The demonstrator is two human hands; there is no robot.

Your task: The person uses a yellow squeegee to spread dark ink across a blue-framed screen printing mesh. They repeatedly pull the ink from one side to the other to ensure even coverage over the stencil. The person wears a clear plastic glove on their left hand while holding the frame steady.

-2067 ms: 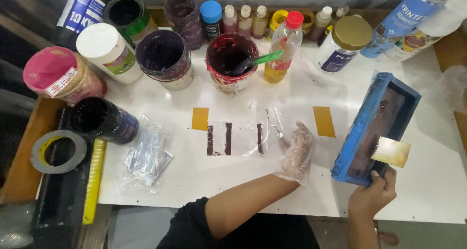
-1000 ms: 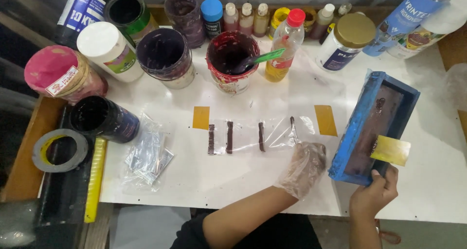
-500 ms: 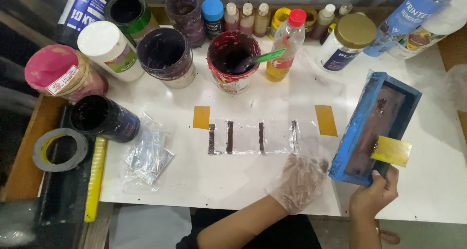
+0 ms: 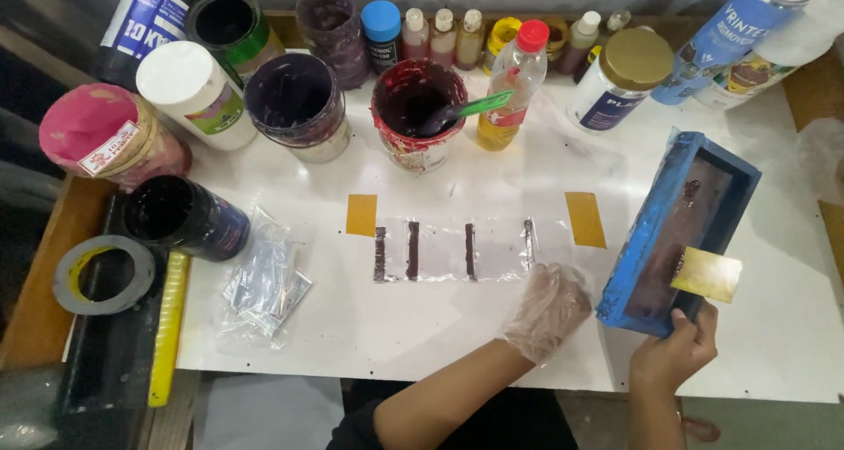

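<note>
A clear film strip (image 4: 466, 250) with several dark brown stripes lies on the white table (image 4: 396, 327) between two yellow tape patches (image 4: 361, 214). My left hand (image 4: 549, 309), in a thin clear glove, rests on the table at the film's near right corner with loosely curled fingers that hold nothing. My right hand (image 4: 673, 353) pinches a small yellow scraper card (image 4: 708, 274) over the near end of a blue-framed screen (image 4: 681, 226), which lies tilted at the right.
Open ink tubs (image 4: 418, 107), jars and small bottles (image 4: 519, 81) crowd the table's far edge. A black tub (image 4: 180, 217) and crumpled clear bags (image 4: 259, 283) lie at the left. A tape roll (image 4: 101, 274) and a yellow ruler (image 4: 167, 327) sit past the left edge.
My gloved left hand has slid off the film toward me and to the right, so all the stripes now show. The right hand with the yellow card has barely moved.
</note>
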